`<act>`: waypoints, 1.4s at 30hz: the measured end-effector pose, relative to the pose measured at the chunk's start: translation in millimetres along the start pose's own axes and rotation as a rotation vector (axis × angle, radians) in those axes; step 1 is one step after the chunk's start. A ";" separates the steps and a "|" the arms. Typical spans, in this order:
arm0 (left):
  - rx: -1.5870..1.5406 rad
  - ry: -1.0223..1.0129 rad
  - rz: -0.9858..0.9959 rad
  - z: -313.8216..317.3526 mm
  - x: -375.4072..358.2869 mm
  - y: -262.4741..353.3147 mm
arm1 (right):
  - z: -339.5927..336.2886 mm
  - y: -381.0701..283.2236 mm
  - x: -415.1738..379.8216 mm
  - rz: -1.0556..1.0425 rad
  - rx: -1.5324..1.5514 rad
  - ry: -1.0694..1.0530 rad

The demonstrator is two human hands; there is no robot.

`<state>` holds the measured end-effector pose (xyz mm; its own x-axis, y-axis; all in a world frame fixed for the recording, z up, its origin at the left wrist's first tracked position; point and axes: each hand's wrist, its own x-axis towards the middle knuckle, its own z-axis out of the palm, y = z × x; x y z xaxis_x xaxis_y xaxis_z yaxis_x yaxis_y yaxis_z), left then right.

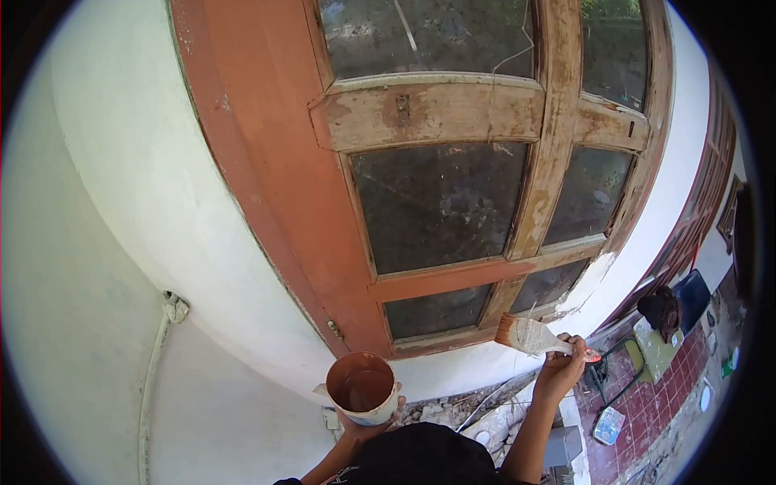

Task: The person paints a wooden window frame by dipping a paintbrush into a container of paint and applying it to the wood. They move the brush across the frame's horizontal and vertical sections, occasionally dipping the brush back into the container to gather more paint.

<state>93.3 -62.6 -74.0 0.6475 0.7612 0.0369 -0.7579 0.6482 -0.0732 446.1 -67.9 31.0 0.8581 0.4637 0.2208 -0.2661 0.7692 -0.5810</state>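
Note:
My left hand holds a white cup from below, with reddish-brown paint inside. In my right hand is the handle of a wide paintbrush, its bristles reddish and pointing left toward the window's lower edge. The brush appears just below the window frame; whether it touches anything cannot be told. Ahead stands a wooden window frame with dark glass panes. Its left post and part of a lower crossbar are coated reddish-orange, while the other bars show bare, patchy wood.
White walls curve along the left, with a pipe running down. Rubble lies below the window. At the right are a chair with a green board, a dark bag, a grey box and red floor tiles.

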 end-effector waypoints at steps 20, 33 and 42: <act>-0.052 -0.076 -0.253 -8.3 10.1 -0.1 | -59.0 -35.3 -3.1 -0.092 -0.197 0.242; 0.021 -0.182 -0.214 18.7 -16.8 19.6 | 66.5 -30.3 -28.8 -0.061 -0.239 -0.156; 0.252 0.236 0.172 21.6 -31.1 23.7 | 122.2 -33.6 -49.9 0.087 -0.238 -0.339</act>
<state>53.5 -70.4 -55.3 0.4879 0.8526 -0.1872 -0.8337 0.5187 0.1896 358.5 -63.1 135.3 0.6334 0.6714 0.3849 -0.1883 0.6161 -0.7648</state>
